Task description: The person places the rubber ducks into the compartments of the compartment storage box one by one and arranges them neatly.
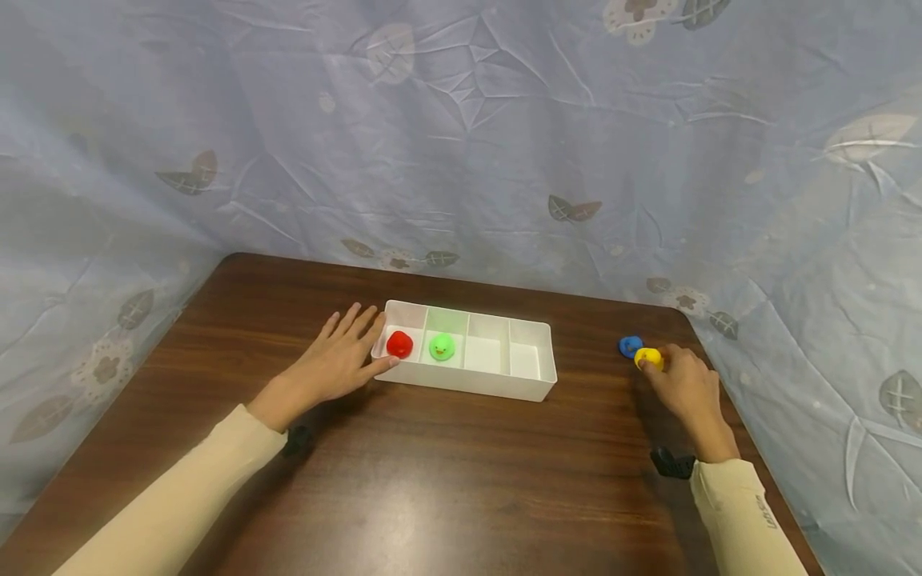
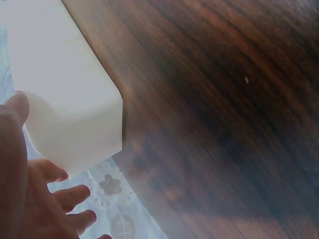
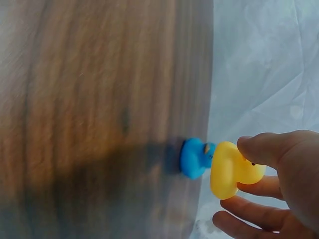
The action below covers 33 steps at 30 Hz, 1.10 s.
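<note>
A yellow rubber duck (image 3: 229, 172) is pinched between the thumb and fingers of my right hand (image 1: 684, 384), near the table's right side. Just behind it a blue rubber duck (image 1: 630, 346) stands on the table. My left hand (image 1: 334, 360) rests with spread fingers at the left end of a white divided box (image 1: 468, 379), its thumb at the front rim. In the box's leftmost compartment lies a red rubber duck (image 1: 399, 344), its face not visible. The compartment beside it holds a green rubber duck (image 1: 442, 346).
The dark wooden table (image 1: 461, 472) has rounded back corners. A pale patterned curtain (image 1: 461, 160) hangs behind it and along both sides. Dark wrist straps (image 1: 671, 464) show at the sleeves.
</note>
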Tool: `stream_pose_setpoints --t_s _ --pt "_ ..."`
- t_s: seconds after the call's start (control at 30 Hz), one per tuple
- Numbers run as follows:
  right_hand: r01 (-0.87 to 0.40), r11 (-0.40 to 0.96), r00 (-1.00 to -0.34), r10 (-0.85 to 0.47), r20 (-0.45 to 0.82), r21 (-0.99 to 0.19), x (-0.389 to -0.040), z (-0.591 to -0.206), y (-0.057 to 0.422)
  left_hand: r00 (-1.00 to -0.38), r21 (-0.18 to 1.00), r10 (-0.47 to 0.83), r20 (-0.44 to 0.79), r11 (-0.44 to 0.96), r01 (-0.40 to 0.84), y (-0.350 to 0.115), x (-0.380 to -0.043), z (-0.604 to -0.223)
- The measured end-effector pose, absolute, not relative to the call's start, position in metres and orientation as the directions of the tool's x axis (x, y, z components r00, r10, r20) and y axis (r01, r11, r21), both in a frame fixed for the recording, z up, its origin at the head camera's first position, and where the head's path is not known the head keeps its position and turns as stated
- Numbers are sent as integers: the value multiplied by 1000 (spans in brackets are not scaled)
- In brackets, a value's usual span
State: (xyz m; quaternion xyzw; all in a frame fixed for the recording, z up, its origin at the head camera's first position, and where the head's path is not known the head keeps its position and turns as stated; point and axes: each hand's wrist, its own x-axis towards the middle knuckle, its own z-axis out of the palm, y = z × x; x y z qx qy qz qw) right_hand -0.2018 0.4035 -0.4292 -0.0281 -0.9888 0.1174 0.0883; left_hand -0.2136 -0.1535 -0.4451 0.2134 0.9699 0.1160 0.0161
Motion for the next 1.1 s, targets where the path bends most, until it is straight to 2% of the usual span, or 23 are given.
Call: stream_pose_setpoints --t_s 0.6,1.1 --pt "-75 959 -980 -20 197 -274 -216 -390 345 -910 237 415 16 882 406 -153 -212 -443" --pt "-134 954 -965 -64 256 -267 -231 -384 309 -909 244 416 4 881 405 -152 -214 -444"
